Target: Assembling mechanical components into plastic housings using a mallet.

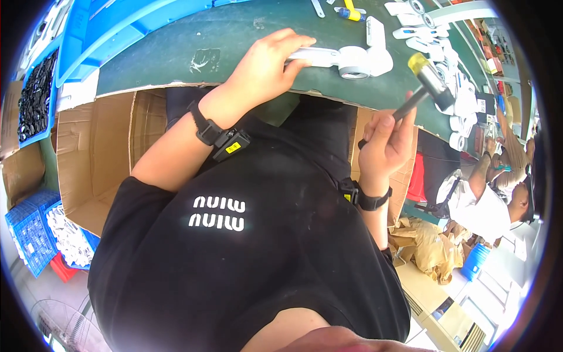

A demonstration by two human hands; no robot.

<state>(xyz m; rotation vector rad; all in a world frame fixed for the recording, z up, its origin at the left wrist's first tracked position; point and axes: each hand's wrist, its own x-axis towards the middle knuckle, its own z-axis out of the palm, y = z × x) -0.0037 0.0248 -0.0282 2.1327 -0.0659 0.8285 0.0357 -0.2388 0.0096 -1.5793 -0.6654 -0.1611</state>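
Observation:
My left hand (267, 67) is closed around the grey-white arm of a white plastic part (353, 60). The part lies near the front edge of the green work table (223, 38); it has a round ring-shaped joint in its middle and a short upright arm at its far end. To the right, my right hand (384, 141) grips the dark handle of a mallet (432, 82). Its head, yellow on one face and dark on the other, is raised to the right of the white part and does not touch it.
Several similar white parts (460, 117) crowd the table's right side. A yellow-and-blue tool (350, 13) lies at the back. Blue bins (114, 38) stand at the left, one holding black pieces (38, 97). Cardboard boxes (94, 158) sit below the table edge. Another person (478, 208) works at right.

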